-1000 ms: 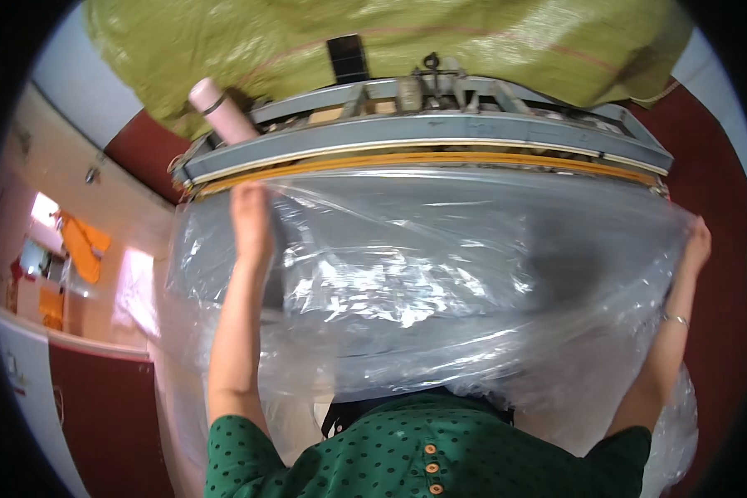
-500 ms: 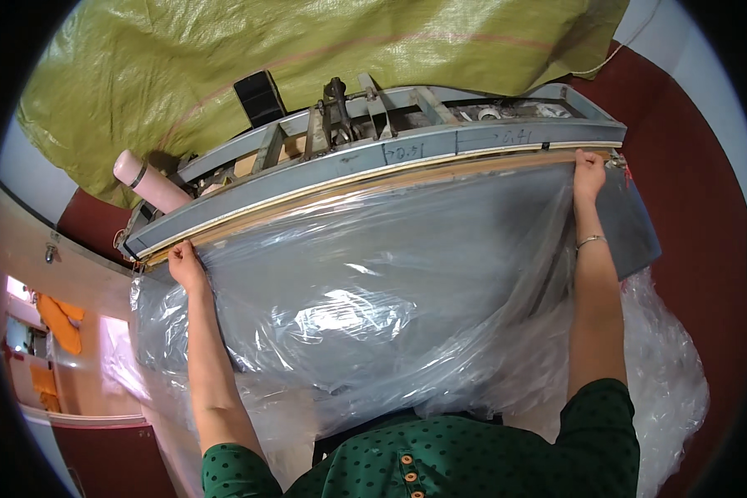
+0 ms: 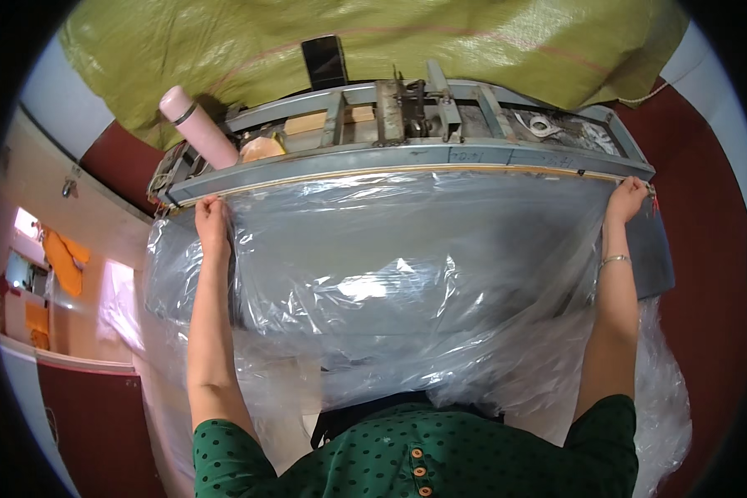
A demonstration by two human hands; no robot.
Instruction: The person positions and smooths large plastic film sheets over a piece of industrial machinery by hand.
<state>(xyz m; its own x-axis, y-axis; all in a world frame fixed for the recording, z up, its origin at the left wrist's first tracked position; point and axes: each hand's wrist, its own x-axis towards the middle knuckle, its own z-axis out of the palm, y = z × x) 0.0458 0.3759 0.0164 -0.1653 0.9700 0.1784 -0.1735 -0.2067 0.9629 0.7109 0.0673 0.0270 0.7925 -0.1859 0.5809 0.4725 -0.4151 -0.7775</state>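
Note:
A wide sheet of clear plastic film (image 3: pixel 373 241) lies over a grey tabletop in front of me and hangs toward my body. Along its far edge runs a grey metal frame (image 3: pixel 340 159) with a pale strip on its near side. My left hand (image 3: pixel 212 222) is closed on the film's edge close to the left end of that strip. At the right end, my right hand (image 3: pixel 628 199) pinches the film's other corner, beside the frame. Both arms are stretched forward, and the film lies fairly flat between the hands, with wrinkles and shiny creases.
On the frame's left lies a pink bottle (image 3: pixel 197 126). A dark phone (image 3: pixel 324 62) leans on the yellow-green woven sheet (image 3: pixel 440 37) behind. A tape roll (image 3: pixel 541 124) sits inside the frame at right. More crumpled film (image 3: pixel 656 390) hangs at the lower right.
The film's far edge has come up against the frame and covers the brown strip seen before. My hands have moved right in view, the left one also upward. The whole view has turned slightly.

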